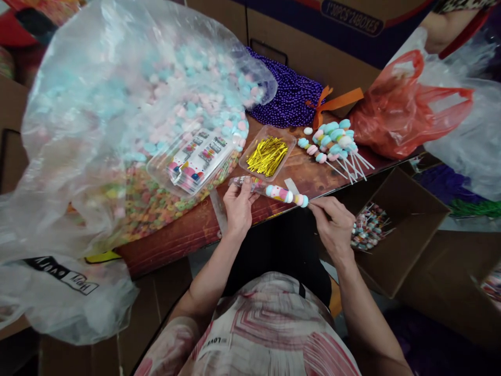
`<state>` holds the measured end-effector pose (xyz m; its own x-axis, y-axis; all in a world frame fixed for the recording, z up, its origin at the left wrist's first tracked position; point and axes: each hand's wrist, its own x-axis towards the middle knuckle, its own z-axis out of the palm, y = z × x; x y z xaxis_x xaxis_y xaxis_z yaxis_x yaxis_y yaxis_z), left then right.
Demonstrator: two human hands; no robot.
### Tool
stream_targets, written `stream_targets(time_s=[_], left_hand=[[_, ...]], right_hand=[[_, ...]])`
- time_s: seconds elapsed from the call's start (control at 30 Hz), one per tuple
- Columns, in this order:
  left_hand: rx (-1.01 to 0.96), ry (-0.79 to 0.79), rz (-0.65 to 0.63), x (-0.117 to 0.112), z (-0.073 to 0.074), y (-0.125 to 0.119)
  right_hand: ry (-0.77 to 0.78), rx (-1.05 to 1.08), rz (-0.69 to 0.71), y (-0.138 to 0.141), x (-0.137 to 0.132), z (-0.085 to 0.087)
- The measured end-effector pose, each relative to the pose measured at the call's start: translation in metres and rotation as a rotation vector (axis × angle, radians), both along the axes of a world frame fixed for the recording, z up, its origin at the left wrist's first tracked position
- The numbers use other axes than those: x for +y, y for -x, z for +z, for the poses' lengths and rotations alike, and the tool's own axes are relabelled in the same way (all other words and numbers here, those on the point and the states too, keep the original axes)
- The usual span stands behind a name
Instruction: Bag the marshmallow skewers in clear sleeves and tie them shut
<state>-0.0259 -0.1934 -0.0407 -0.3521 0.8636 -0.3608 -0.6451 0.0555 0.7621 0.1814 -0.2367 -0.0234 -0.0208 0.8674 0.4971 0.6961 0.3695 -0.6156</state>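
In front of my body, a candy skewer (299, 200) with pastel pieces lies partly inside a clear printed bag (256, 184). My left hand (238, 208) pinches the bag near its far left end. The fingers of my right hand (332, 219) are closed on the skewer's stick, just right of the candy. Just beyond, a clear tray (291, 143) holds gold twist ties (270, 155). To its left is another clear container (154, 169) with a stack of printed bags (199, 159). Several candy skewers (334, 138) lie piled at the right, their white sticks pointing toward me.
A big clear plastic bag (97, 68) of pastel candies covers the table's left side, with ring-shaped candies (156, 206) below. Purple bead strings (285, 89) and a red plastic bag (410, 109) lie behind. An open carton (415, 235) with wrapped skewers stands lower right. Another person's arm (450, 28) shows top right.
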Motion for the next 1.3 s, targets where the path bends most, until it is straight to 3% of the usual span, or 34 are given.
stream_targets(time_s=[0.1, 0.33, 0.6, 0.83, 1.0, 1.13, 1.23, 1.3], left_hand=[[0.052, -0.049, -0.009, -0.002, -0.003, -0.005], [0.023, -0.101, -0.062, -0.003, 0.000, -0.008], [-0.001, -0.067, -0.213, -0.013, 0.004, -0.016], [0.041, -0.131, -0.236, -0.027, 0.003, -0.023], [0.200, -0.228, -0.303, -0.035, 0.001, -0.012], [0.074, -0.210, -0.384, -0.037, 0.003, -0.001], [-0.021, -0.208, -0.344, -0.035, 0.008, 0.009], [-0.012, -0.241, -0.241, -0.032, 0.011, 0.015]], right_hand=[[0.048, 0.109, 0.077, 0.008, 0.000, -0.002], [0.162, 0.096, 0.148, 0.023, 0.000, -0.005], [0.400, 0.302, 0.075, 0.057, -0.006, -0.006], [0.462, 0.487, 0.039, 0.088, 0.000, -0.009], [0.566, 0.789, 0.057, 0.096, 0.004, -0.007], [0.863, 1.084, 0.257, 0.102, 0.008, 0.004], [0.924, 0.888, 0.439, 0.101, 0.017, 0.013], [0.753, 0.516, 0.446, 0.098, 0.031, 0.018]])
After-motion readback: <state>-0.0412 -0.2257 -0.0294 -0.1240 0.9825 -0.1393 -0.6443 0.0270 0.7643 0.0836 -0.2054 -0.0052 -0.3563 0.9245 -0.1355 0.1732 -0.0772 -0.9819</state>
